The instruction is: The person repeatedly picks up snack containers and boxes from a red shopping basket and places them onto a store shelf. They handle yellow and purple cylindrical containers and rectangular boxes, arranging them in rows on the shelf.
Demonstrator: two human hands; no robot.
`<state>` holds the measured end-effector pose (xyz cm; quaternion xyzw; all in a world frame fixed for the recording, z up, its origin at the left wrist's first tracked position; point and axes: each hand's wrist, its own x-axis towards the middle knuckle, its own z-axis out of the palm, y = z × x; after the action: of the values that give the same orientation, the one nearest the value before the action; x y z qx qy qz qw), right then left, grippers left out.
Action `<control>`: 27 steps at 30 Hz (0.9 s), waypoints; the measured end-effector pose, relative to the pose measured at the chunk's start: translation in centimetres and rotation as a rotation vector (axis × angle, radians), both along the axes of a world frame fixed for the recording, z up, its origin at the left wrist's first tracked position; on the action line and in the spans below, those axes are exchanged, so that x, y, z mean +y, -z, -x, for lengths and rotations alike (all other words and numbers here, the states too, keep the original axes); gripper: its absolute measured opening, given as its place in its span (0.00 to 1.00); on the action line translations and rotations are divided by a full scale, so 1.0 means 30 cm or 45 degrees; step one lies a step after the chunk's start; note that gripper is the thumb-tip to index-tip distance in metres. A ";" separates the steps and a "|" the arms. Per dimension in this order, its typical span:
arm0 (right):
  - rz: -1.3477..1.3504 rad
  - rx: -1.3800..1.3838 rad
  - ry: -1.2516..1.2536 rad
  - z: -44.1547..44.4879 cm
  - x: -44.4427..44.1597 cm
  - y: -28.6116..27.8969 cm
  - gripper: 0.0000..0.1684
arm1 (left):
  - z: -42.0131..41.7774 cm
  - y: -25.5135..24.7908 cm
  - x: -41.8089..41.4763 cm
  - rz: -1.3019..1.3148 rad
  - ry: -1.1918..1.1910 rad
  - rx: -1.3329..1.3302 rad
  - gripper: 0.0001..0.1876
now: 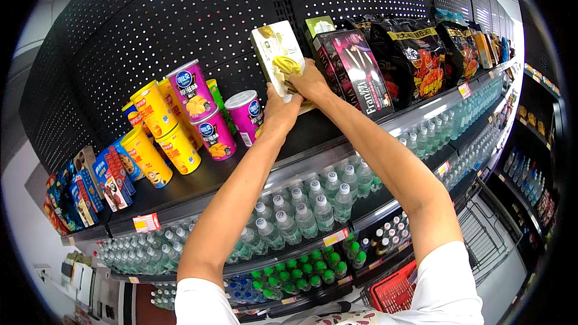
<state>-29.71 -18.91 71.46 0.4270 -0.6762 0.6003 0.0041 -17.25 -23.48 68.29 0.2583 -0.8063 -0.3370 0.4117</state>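
Observation:
Both hands are on a white and olive-green snack box (274,47), which stands upright, tilted a little, on the top shelf. My left hand (282,110) grips its lower front edge. The fingers of my right hand (311,82) wrap its right side and cover part of the printed picture. Left of the box is a purple chip canister (244,115) with a silver lid. To the right, a dark pink Franzzi box (356,70) leans in front of a light green box (319,25).
Stacked purple canisters (192,88) and yellow canisters (151,108) stand farther left. Black snack bags (413,58) line the right. Below the shelf's clear front lip (316,155) are rows of water bottles (323,210). A red shopping basket (393,289) is low at right, near a wire rack (483,234).

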 end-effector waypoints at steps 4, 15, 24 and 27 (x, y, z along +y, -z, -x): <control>-0.006 -0.025 -0.025 0.005 0.010 0.009 0.49 | -0.012 -0.002 0.022 -0.039 0.029 -0.011 0.49; -0.046 0.025 0.002 0.024 0.002 0.015 0.52 | -0.008 0.005 0.022 -0.037 0.016 -0.015 0.51; -0.068 0.082 -0.019 0.002 0.016 0.025 0.50 | -0.043 -0.003 0.041 0.006 0.041 -0.007 0.53; -0.061 0.081 -0.016 0.020 0.016 0.031 0.51 | -0.046 -0.012 0.081 0.004 0.008 -0.006 0.53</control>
<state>-30.32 -18.44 70.52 0.4501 -0.6873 0.5700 0.0116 -15.88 -21.06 68.67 0.2559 -0.8087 -0.3364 0.4091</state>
